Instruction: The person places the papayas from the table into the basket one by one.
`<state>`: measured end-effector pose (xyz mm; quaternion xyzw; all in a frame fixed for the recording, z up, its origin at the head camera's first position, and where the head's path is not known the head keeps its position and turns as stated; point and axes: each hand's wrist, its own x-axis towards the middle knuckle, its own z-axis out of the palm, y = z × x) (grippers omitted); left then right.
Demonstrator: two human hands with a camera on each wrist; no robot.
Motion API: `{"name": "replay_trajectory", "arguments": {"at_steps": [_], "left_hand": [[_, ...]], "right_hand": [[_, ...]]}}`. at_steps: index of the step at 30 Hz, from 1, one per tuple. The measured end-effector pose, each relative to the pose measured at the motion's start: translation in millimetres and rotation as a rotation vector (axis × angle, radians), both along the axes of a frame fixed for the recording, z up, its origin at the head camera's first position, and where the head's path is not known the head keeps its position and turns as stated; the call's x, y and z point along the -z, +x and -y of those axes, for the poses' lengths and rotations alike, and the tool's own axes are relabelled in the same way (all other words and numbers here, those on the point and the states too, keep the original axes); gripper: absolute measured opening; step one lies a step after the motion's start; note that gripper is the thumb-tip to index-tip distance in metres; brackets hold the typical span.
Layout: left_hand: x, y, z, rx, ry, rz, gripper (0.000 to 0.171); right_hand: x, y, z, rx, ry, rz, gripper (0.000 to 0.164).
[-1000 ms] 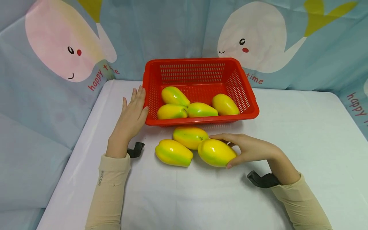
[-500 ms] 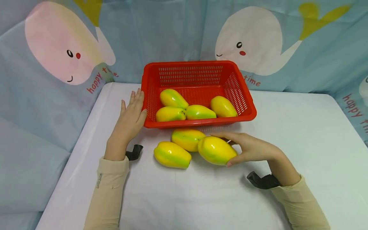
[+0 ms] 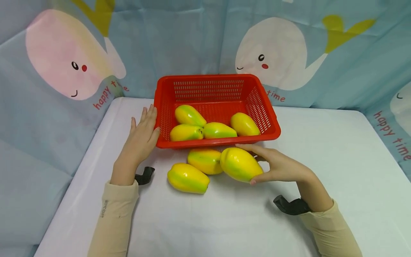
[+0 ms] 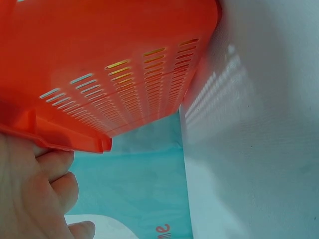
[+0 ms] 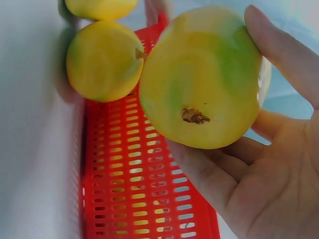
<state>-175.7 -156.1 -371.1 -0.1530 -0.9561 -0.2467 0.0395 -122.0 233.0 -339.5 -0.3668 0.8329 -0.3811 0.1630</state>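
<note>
My right hand [image 3: 278,165] grips a yellow-green papaya [image 3: 240,164] between thumb and fingers, in front of the red basket [image 3: 218,142]. The right wrist view shows the brown scar at the end of this held papaya [image 5: 199,79]. My left hand [image 3: 136,141] lies along the basket's left rim, fingers straight; from the left wrist, the fingertips [image 4: 65,191] show right at that rim. Two papayas lie on the table before the basket, one [image 3: 205,161] close to its front wall and another [image 3: 188,178] nearer me.
Inside the basket several papayas [image 3: 219,130] lie toward the front. A white cloth [image 3: 192,228] covers the table. Behind stands a blue curtain [image 3: 192,39] with whale prints. Dark curved pieces [image 3: 290,206] sit at both wrists.
My right hand has raised the held papaya a little and brought it nearer the basket's front rim. The head view has tilted slightly; my left hand stays at the basket.
</note>
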Motion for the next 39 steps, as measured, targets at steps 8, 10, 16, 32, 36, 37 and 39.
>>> {"name": "replay_trajectory", "arguments": {"at_steps": [8,10,16,32,36,37,39], "left_hand": [[-1.2,-0.3,1.5,0.007,-0.023,0.0,0.061],[-0.8,-1.2,1.7,0.011,-0.026,-0.006,0.061],[1.3,-1.4,3.8,0.008,-0.028,-0.014,0.062],[6.7,-0.3,1.6,0.024,0.033,-0.036,0.06],[5.6,-0.2,1.6,0.017,0.028,-0.035,0.06],[5.6,-0.3,1.7,0.015,0.026,-0.033,0.06],[5.7,-0.5,1.9,0.011,0.022,-0.033,0.06]], "right_hand": [[-8.6,-3.0,-3.0,0.075,-0.081,-0.001,0.084],[-12.2,-5.8,-4.1,0.089,-0.096,0.003,0.084],[-22.4,-19.2,-1.8,0.112,-0.131,0.016,0.084],[-26.7,-66.5,9.7,0.314,-0.291,0.145,0.072],[-28.1,-76.3,16.4,0.341,-0.276,0.141,0.072],[-28.4,-79.0,18.5,0.347,-0.269,0.139,0.073],[-28.7,-84.3,22.5,0.361,-0.253,0.132,0.073]]}}
